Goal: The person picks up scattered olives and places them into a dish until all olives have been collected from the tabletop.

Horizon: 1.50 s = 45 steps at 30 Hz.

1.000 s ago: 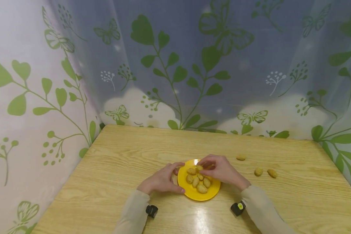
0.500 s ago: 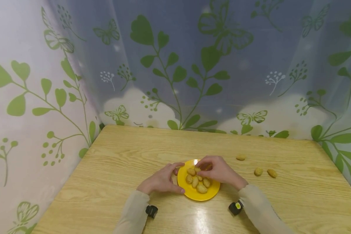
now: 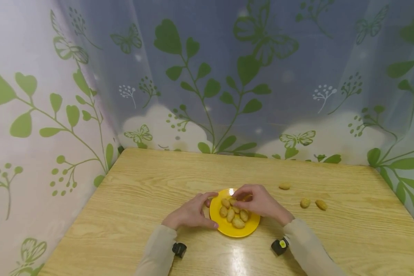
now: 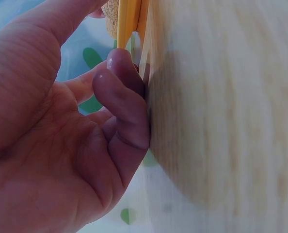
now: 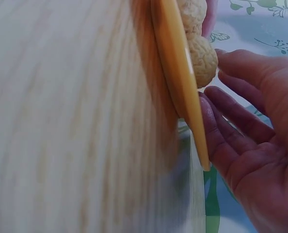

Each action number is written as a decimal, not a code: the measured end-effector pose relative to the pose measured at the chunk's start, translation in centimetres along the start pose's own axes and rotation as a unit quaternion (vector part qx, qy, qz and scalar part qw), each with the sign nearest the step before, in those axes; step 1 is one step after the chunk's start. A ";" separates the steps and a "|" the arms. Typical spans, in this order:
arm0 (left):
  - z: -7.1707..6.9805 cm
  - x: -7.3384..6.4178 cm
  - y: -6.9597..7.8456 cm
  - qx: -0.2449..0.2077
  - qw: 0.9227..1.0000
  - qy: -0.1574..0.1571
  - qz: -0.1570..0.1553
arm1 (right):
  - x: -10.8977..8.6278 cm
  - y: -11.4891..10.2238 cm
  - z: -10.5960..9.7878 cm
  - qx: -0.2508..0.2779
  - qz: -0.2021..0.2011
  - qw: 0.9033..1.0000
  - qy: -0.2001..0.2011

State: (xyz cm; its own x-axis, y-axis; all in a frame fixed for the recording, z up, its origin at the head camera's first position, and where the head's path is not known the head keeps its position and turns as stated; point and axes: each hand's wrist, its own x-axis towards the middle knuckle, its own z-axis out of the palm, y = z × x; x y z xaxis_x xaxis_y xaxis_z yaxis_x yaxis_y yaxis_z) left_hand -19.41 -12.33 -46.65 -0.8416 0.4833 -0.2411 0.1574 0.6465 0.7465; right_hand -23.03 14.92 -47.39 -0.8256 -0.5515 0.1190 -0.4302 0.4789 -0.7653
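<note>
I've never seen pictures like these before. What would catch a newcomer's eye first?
Probably the bright yellow plate on the wooden table, holding a cluster of peanuts between the person's left hand at its rim and right hand reaching over it. Next comes the backdrop behind the table, printed with large green leaves and butterflies. Three loose peanuts lie apart on the table, to the plate's right.

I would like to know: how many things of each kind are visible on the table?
Yellow plate: 1
Peanuts on or over the plate: 7 (right hand may hide more)
Loose peanuts on the table: 3
Total: 11 visible
</note>
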 end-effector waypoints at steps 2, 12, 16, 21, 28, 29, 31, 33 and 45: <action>0.0 0.0 0.0 0.001 1.000 0.002 0.002 | -0.1 0.0 -0.1 0.003 0.001 1.000 0.001; 0.1 0.2 -0.2 0.008 1.000 0.004 0.004 | -1.4 0.5 -1.1 0.018 -0.023 0.999 0.021; 0.1 0.2 -0.3 0.006 1.000 0.002 0.003 | -2.0 0.7 -1.6 0.016 -0.016 0.999 0.024; 0.0 0.2 -0.3 0.006 1.000 0.002 0.002 | -2.7 1.0 -2.2 0.018 -0.008 0.999 0.033; 0.0 0.1 -0.1 0.001 1.000 0.002 0.005 | -4.0 1.4 -3.2 0.028 -0.011 0.998 0.052; 0.0 0.0 -0.1 0.000 1.000 0.002 0.005 | -4.2 1.5 -3.3 0.028 -0.013 0.998 0.055; 0.0 0.0 -0.1 -0.001 1.000 0.002 0.004 | -4.6 1.5 -3.7 0.023 -0.013 0.998 0.060; 0.0 0.0 0.0 -0.001 1.000 0.003 0.004 | -4.9 1.4 -4.0 0.013 -0.013 0.998 0.066; 0.1 0.0 -0.1 -0.001 1.000 0.004 0.004 | -7.8 1.6 -6.4 -0.022 0.004 0.995 0.099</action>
State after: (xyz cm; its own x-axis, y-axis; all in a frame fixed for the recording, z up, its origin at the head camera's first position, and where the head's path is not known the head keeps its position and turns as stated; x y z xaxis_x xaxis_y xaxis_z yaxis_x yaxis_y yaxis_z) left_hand -19.36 -12.33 -46.77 -0.8442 0.4841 -0.2301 0.1640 0.6419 0.7491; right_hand -19.65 24.35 -45.53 -0.8830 -0.4046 0.2379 -0.4347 0.5140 -0.7394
